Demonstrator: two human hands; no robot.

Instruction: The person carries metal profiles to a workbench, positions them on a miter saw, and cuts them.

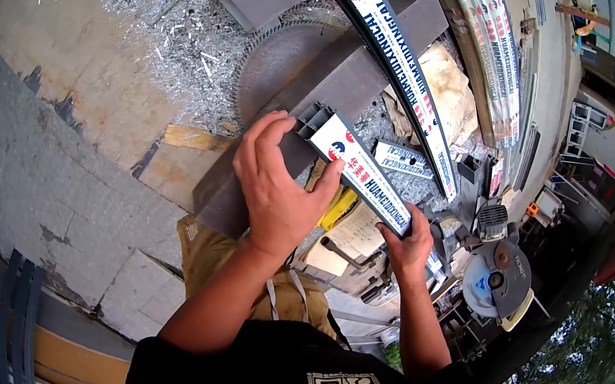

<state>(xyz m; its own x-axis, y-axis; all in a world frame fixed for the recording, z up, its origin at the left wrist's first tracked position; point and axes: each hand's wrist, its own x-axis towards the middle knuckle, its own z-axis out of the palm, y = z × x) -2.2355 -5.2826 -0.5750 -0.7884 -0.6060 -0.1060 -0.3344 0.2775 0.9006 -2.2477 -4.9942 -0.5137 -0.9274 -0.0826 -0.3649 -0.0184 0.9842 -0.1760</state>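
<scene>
A short hollow profile (365, 178) with a white printed film lies slantwise between my hands, its cut end facing up and left. My right hand (407, 244) is closed around its lower end. Beside the upper end, my left hand (279, 184) is spread, thumb and fingers apart, with the thumb tip close to the film's edge; whether it touches cannot be made out. A long dark profile with printed film (396, 55) lies to the right, across a dark rectangular beam (350, 59).
A large toothed saw blade (278, 67) lies under the beam. Metal shavings (169, 44) cover the surface behind. Wrapped profiles (489, 39) stand at the right, a cut-off machine (495, 280) at lower right. Papers and a hammer-like tool (342, 251) lie near my right forearm.
</scene>
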